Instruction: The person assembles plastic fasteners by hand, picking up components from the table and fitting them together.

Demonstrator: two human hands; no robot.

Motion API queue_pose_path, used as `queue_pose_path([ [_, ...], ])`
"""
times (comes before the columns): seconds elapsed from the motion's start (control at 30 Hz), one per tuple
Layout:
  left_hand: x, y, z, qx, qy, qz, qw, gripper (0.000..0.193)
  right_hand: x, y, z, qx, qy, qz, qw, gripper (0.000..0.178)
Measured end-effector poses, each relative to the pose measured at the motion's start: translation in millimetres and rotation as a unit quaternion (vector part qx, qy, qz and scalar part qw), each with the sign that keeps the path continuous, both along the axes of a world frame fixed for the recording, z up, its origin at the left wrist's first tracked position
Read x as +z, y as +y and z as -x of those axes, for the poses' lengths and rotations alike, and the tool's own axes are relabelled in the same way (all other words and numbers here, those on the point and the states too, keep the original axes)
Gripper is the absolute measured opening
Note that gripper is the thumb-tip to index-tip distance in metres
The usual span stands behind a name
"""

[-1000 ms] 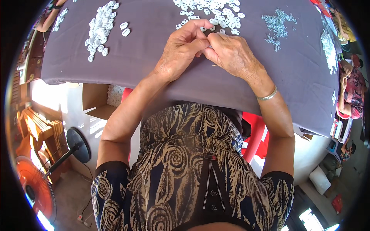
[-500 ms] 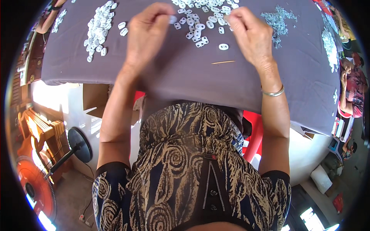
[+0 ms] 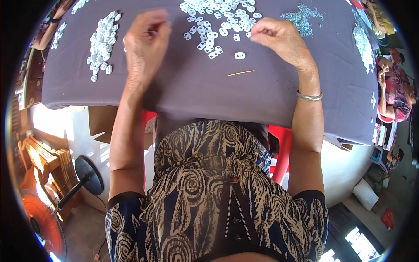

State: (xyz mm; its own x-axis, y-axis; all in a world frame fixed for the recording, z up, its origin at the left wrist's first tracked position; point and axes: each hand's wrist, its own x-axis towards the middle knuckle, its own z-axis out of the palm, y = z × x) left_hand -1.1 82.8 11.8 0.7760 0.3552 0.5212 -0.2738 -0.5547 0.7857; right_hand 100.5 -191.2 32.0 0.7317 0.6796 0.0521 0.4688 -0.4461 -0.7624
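My left hand (image 3: 148, 43) is over the table, left of the main pile, its fingers curled toward the thumb and slightly blurred; whatever they hold is hidden. My right hand (image 3: 283, 40) wears a silver bangle (image 3: 310, 96) on its wrist. Its fingertips are pinched together at the right edge of the pile of small white oval two-hole plastic pieces (image 3: 209, 32), and I cannot make out what is between them. One loose white piece (image 3: 240, 56) lies in front of the pile. Nearer to me is a thin wooden toothpick-like stick (image 3: 240, 73).
A second heap of white pieces (image 3: 102, 43) lies to the left. Small metal parts (image 3: 303, 19) are heaped beyond my right hand. More white pieces (image 3: 363, 46) lie along the right edge of the grey-brown cloth (image 3: 196, 94). People sit at right; a fan (image 3: 41, 222) stands lower left.
My left hand has moved left, away from the main pile, and a white piece seen at its fingertips no longer shows. My right hand stays near the pile's right edge. The view has shifted slightly.
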Motion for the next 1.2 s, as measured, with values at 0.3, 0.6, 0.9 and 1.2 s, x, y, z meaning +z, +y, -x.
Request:
queue_pose_path([
  [0.3, 5.0, -40.7, 11.4, -0.112, 0.176, 0.192, 0.959, 0.040, -3.5, 7.2, 6.2, -0.008, -0.061, 0.020, 0.998, 0.007],
  [0.6, -5.7, -42.7, 8.3, -0.109, 0.117, 0.254, 0.954, 0.046, -27.1, 26.8, 10.1, -0.005, -0.228, -0.015, 0.974, 0.016],
  [0.9, 0.6, -56.3, 14.9, -0.128, 0.148, 0.250, 0.948, 0.028, -13.5, 30.4, 18.0, -0.022, -0.110, 0.006, 0.994, 0.014],
  [1.2, -12.1, -67.0, 13.2, -0.193, 0.062, 0.218, 0.955, 0.040, -14.9, 43.7, 33.2, -0.025, 0.100, -0.212, 0.972, 0.009],
])
